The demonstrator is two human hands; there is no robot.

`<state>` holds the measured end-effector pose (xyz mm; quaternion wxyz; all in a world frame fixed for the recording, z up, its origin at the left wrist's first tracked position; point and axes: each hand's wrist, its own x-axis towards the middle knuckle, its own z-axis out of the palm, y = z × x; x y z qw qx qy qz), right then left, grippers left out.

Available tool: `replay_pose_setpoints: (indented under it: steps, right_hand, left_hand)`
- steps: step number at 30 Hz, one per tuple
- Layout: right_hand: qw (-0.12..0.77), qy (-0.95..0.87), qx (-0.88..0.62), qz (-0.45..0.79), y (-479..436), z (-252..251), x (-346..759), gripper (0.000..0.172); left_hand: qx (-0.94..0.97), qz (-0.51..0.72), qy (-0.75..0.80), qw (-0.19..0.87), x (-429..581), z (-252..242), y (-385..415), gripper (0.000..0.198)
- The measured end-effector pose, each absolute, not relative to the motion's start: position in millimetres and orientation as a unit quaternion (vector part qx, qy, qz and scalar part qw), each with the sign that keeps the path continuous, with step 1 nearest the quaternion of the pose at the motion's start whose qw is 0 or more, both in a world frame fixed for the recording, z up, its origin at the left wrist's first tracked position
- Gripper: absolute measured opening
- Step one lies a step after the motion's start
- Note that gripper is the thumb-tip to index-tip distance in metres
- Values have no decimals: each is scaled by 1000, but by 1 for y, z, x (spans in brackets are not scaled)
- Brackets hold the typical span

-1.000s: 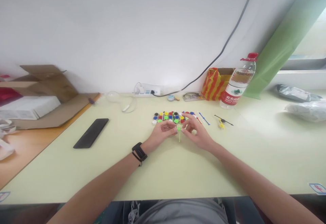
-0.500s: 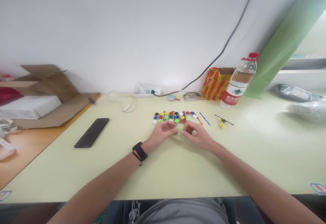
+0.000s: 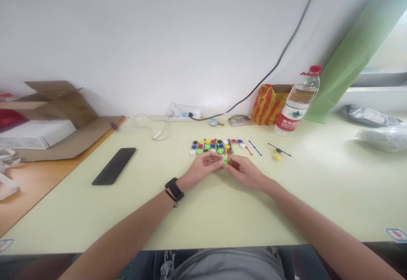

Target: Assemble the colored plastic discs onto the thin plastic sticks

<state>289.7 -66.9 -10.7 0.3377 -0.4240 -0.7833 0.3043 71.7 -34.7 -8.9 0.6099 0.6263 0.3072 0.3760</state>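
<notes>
My left hand (image 3: 203,166) and my right hand (image 3: 248,173) meet just above the table, fingertips almost touching. Both are closed in a pinch on a small green plastic piece (image 3: 225,161); the fingers cover part of it. A thin yellow-green stick (image 3: 226,154) points away from me at that piece; I cannot tell whether the two are joined. Just beyond my fingers lie rows of small round discs (image 3: 213,146) in several colours, with thin plastic arrows among them. To their right are a blue arrow (image 3: 255,148), a black arrow (image 3: 284,152) and a yellow disc piece (image 3: 276,156).
A black phone-like slab (image 3: 113,166) lies left of my hands. Along the wall are a power strip (image 3: 186,113), a striped bag (image 3: 267,105) and a large water bottle (image 3: 296,108). An open cardboard box (image 3: 63,102) stands far left; plastic-wrapped packages (image 3: 383,138) lie far right.
My right hand has shifted slightly left, closer to my left hand. The green piece has turned, and a thin yellow-green stick now shows pointing away from me.
</notes>
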Motion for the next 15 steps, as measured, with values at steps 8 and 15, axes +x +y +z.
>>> replay_pose_setpoints:
  steps: [8,15]
  right_hand:
    - [338,-777,-513,136,-49,-1,321,23]
    - [185,-695,-693,-51,-24,-2,389,24]
  left_hand:
    - [633,360,339,596,73,-9,-35,38]
    - [632,349,350,596,74,-7,-37,37]
